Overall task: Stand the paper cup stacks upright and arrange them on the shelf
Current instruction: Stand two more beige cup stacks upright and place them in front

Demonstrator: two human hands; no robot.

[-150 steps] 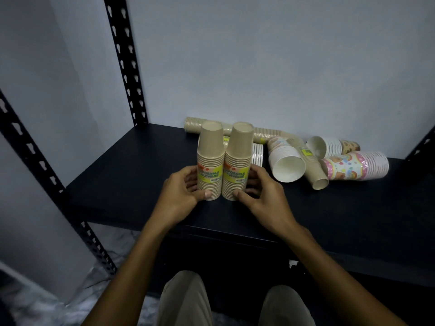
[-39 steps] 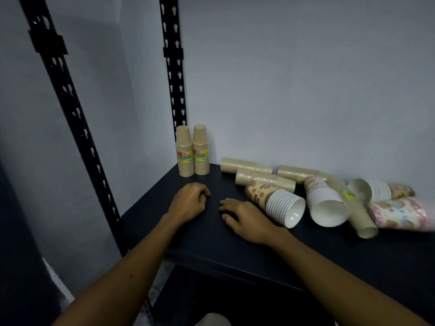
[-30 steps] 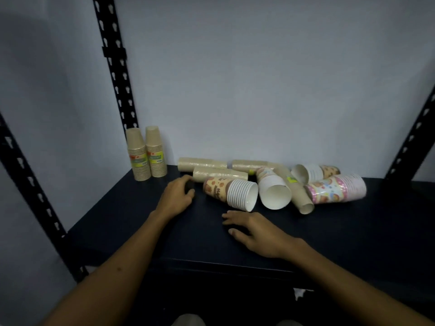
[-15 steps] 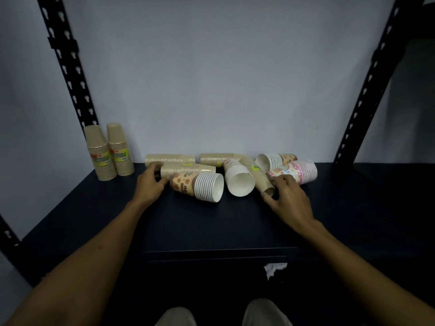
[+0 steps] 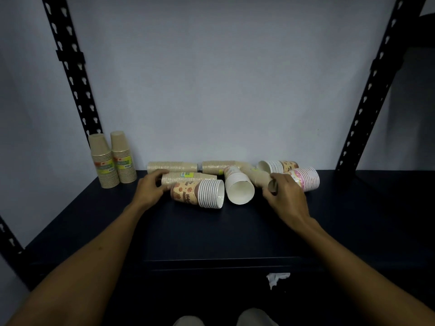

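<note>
Two tan cup stacks [image 5: 114,161] stand upright at the back left of the dark shelf [image 5: 211,231]. Several stacks lie on their sides along the back wall. My left hand [image 5: 150,189] curls around the left end of a long tan stack [image 5: 188,178], just behind a brown-patterned stack [image 5: 200,192]. My right hand [image 5: 286,196] closes on the open end of a slanted tan stack [image 5: 255,176], between a white stack [image 5: 239,188] and a pink stack [image 5: 306,178]. Another patterned stack [image 5: 279,166] lies behind.
Black perforated uprights rise at the back left [image 5: 70,74] and back right [image 5: 374,83]. The grey wall sits directly behind the cups. Two more long tan stacks [image 5: 171,167] lie against it. A scrap of white paper [image 5: 276,277] hangs below the shelf's front edge.
My left hand has closed further onto the end of the long tan stack. My right hand has wrapped around the open end of the slanted tan stack. The two upright stacks stay put.
</note>
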